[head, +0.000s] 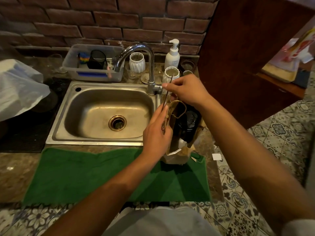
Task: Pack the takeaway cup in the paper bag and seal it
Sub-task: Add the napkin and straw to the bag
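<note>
A brown paper bag (pixel 177 155) stands upright on the counter just right of the sink, its mouth held open. Inside it I see the black lid of the takeaway cup (pixel 189 121). My left hand (pixel 157 133) grips the bag's near left rim. My right hand (pixel 185 90) pinches the far rim and lifts it, stretching the top edge thin between both hands. A paper handle loop (pixel 179 109) droops over the opening.
A steel sink (pixel 59 133) with a chrome tap (pixel 150 68) lies to the left. A green towel (pixel 85 174) covers the near counter. White ribbed cups (pixel 137 63), a soap pump bottle (pixel 172 57) and a plastic tub (pixel 95 75) stand behind. A dark wooden panel (pixel 247 57) rises at right.
</note>
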Motion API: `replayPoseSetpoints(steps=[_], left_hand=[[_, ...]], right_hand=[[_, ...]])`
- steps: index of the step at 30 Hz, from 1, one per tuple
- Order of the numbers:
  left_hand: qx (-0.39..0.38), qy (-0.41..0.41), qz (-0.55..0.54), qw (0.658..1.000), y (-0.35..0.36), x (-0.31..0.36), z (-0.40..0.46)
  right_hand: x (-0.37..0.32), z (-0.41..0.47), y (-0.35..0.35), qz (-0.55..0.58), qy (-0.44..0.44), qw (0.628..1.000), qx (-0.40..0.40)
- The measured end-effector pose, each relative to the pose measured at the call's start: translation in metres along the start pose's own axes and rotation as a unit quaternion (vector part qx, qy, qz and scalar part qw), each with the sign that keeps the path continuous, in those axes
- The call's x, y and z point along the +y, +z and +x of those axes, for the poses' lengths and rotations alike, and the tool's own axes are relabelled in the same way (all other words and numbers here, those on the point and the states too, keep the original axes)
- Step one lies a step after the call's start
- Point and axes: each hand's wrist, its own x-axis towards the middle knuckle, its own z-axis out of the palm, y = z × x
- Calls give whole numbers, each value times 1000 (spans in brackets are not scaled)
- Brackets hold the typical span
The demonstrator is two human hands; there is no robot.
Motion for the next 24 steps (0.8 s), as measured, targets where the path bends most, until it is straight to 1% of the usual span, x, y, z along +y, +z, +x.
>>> replayPoseSetpoints(steps=[3,5,6,8,11,13,15,17,19,22,24], left_hand=[[-12,-4,-2,1000,-2,0,-1],[-26,1,-5,1000,-3,-2,-1],[-29,1,-11,1000,-3,-4,-1],[-37,-11,-43,998,-1,-7,-1],[-52,-82,-119,988,-1,-7,2],[-70,-126,-136,980,-1,-6,4],[-77,-140,-131,978,-1,-5,4],[-73,-150,-125,978,-1,-2,4],[-64,-155,-119,979,2,-2,3],[-48,-154,-109,981,4,-2,2],[-45,-156,-106,981,4,-1,2]], right_hand=[[3,3,5,15,-3,1000,12],[1,-2,1,46,-5,998,41],[0,-6,-4,64,-4,996,70],[-1,-18,-18,86,-14,984,156],[0,-47,-44,93,-95,941,310],[0,-68,-62,107,-150,909,373],[2,-85,-77,111,-171,892,403],[8,-97,-84,91,-160,902,390],[19,-105,-78,45,-132,931,337],[32,-108,-57,-33,-98,970,221],[39,-106,-43,-86,-66,988,107]])
